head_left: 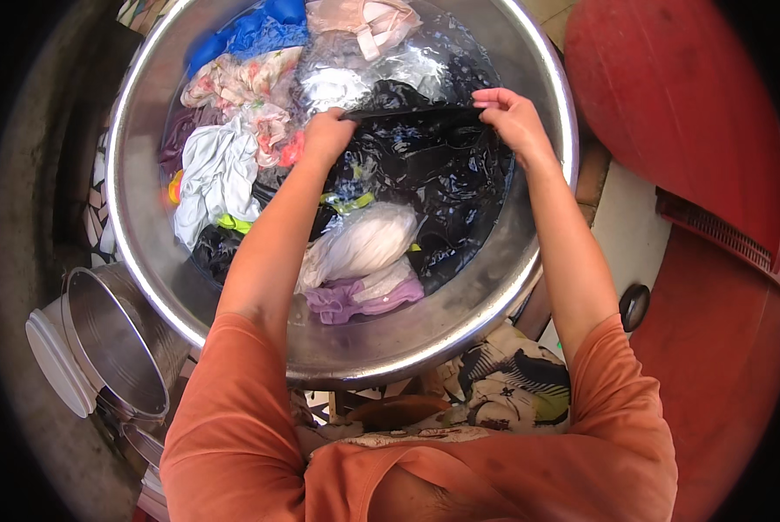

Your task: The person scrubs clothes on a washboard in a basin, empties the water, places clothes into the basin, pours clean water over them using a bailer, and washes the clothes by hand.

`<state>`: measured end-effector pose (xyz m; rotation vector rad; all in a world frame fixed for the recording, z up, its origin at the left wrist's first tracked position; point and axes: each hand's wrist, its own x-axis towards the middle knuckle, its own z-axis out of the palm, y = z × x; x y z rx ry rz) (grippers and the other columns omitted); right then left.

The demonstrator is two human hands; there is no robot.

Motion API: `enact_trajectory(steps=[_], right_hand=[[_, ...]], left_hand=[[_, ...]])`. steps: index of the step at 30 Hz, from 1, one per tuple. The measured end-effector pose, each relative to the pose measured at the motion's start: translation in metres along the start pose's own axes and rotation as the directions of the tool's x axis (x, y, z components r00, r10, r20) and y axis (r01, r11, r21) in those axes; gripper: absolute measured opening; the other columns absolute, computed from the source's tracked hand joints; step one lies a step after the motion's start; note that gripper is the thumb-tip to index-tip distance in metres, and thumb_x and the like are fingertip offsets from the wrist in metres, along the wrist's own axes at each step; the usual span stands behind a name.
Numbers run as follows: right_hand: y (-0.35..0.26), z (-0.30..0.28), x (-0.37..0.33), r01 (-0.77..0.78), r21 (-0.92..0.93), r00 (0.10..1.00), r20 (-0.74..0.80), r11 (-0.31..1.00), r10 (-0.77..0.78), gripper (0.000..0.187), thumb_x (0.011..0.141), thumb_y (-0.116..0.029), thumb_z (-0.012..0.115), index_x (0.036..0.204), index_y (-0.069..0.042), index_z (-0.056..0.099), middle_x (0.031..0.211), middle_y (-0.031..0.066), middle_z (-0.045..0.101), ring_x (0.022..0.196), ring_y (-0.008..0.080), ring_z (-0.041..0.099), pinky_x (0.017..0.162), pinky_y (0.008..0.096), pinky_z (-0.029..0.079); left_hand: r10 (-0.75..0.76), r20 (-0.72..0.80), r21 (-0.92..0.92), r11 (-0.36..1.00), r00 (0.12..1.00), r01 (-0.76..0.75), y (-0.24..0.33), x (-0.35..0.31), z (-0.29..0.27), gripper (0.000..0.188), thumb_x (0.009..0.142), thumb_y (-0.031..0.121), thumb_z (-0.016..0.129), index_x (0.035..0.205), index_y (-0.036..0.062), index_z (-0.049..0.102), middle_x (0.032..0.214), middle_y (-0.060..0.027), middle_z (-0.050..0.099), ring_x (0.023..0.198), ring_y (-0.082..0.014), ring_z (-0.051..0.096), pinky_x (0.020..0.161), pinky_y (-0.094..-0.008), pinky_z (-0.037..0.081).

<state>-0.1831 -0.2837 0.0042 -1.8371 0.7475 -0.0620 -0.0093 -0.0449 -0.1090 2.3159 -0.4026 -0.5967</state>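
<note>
A large round metal basin (346, 365) holds water and many soaked clothes. My left hand (327, 137) and my right hand (514, 122) pinch the upper edge of a black garment (420, 143), stretching it between them; its lower part spreads in the water, and its kind cannot be made out. To the left of my left hand lie a white cloth (218, 165) and a pink floral cloth (238, 78). Nearer me floats a whitish cloth (368, 237) above a lilac cloth (364, 298). A pale pink bra-like garment (366, 22) and a blue cloth (251, 39) are at the far side.
On the left, below the basin's rim, stand an empty-looking metal bucket (118, 339) and a white lid-like piece (59, 361). Large red panels (677, 104) fill the right side. A small dark oval object (635, 306) lies beside my right upper arm.
</note>
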Motion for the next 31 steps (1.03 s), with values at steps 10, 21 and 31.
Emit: enact_trajectory(steps=[10,21,31], right_hand=[[0.028,0.065,-0.010,-0.304,-0.156,0.952,-0.090,0.940,0.293,0.067,0.078,-0.043,0.064,0.129,-0.008,0.040,0.100,0.0197,0.062,0.091,0.0287,0.063,0.082,0.0377,0.048],[0.099,0.081,-0.031,0.026,-0.610,0.999,0.033,0.792,-0.007,0.061,0.080,-0.016,0.060,0.135,-0.023,0.035,0.116,0.0229,0.053,0.104,0.0403,0.053,0.089,0.0456,0.044],[0.082,0.074,-0.018,-0.360,0.053,0.875,0.365,0.932,0.317,0.085,0.071,-0.002,0.067,0.144,-0.013,0.024,0.145,0.0152,0.032,0.134,0.0258,0.030,0.108,0.0290,0.025]], left_hand=[[-0.164,-0.173,-0.546,0.837,0.971,0.044,0.055,0.007,-0.046,0.043,0.076,0.004,0.046,0.118,-0.0001,0.054,0.105,-0.0249,0.061,0.092,-0.0294,0.060,0.083,-0.0327,0.044],[0.045,0.223,0.540,0.826,0.974,-0.162,0.030,-0.044,0.011,0.056,0.085,0.045,0.056,0.132,0.0196,0.039,0.097,-0.0222,0.062,0.087,-0.0374,0.062,0.073,-0.0435,0.051],[-0.179,0.196,0.434,0.897,0.964,0.078,-0.058,-0.015,0.007,0.080,0.082,0.065,0.042,0.144,0.0187,0.024,0.148,-0.0141,0.025,0.136,-0.0273,0.026,0.111,-0.0508,0.012]])
